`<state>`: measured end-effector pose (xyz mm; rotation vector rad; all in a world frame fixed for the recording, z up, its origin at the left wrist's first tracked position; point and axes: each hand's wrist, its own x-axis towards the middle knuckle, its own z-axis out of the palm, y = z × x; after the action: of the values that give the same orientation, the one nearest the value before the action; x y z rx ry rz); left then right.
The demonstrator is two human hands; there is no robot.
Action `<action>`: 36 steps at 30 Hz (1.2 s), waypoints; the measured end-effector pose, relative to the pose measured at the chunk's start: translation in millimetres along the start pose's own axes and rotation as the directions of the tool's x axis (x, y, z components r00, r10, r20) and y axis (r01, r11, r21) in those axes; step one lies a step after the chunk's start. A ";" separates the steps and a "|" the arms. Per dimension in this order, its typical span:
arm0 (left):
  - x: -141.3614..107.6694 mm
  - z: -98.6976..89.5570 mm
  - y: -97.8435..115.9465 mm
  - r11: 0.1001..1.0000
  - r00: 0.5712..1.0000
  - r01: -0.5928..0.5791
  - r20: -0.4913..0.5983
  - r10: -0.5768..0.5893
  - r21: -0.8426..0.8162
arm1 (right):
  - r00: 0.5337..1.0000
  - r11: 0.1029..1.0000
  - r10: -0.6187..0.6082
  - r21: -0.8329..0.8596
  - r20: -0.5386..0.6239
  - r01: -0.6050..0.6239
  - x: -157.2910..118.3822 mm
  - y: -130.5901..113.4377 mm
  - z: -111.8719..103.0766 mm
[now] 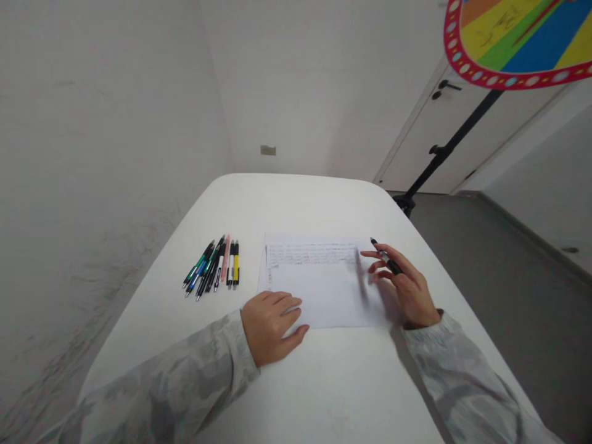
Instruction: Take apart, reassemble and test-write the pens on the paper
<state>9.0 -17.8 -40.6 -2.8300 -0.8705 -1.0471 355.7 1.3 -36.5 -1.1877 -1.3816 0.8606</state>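
Note:
A white sheet of paper (330, 296) lies on the table, its upper part covered with lines of handwriting too small to read. Another sheet's edge shows beneath it on the left. My left hand (272, 327) rests flat at the paper's lower left corner, fingers stretched out and thumb apart. Over the right edge of the paper, my right hand (407, 283) holds a black and white pen (387, 259), tilted with one end pointing up and away to the left. The fingers of that hand are partly spread around the pen.
Left of the paper lies a group of several pens (210, 268) in black, green, blue, pink and yellow. They rest on a white table (296, 203) with rounded corners. A colourful wheel (518, 43) on a black stand (456, 142) is beyond the table's right side, before a door.

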 end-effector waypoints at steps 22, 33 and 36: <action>7.1 -10.7 1.3 0.999 0.999 0.040 -0.029 -0.039 0.027 | 0.998 0.670 -0.051 -0.742 -0.039 0.005 8.4 23.4 -43.6; 8.1 -9.6 2.6 0.999 0.998 0.044 -0.038 -0.043 0.030 | 0.996 0.685 -0.015 -0.727 -0.093 -0.058 8.7 29.6 -42.6; 7.0 -7.4 2.8 0.999 0.998 0.043 -0.037 -0.042 0.024 | 0.991 0.679 -0.043 -0.731 -0.128 -0.065 8.0 26.0 -40.6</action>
<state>10.3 -18.0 -30.1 -2.7749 -0.9385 -1.0806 401.0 10.7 -52.3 -1.8280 -1.6655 0.1763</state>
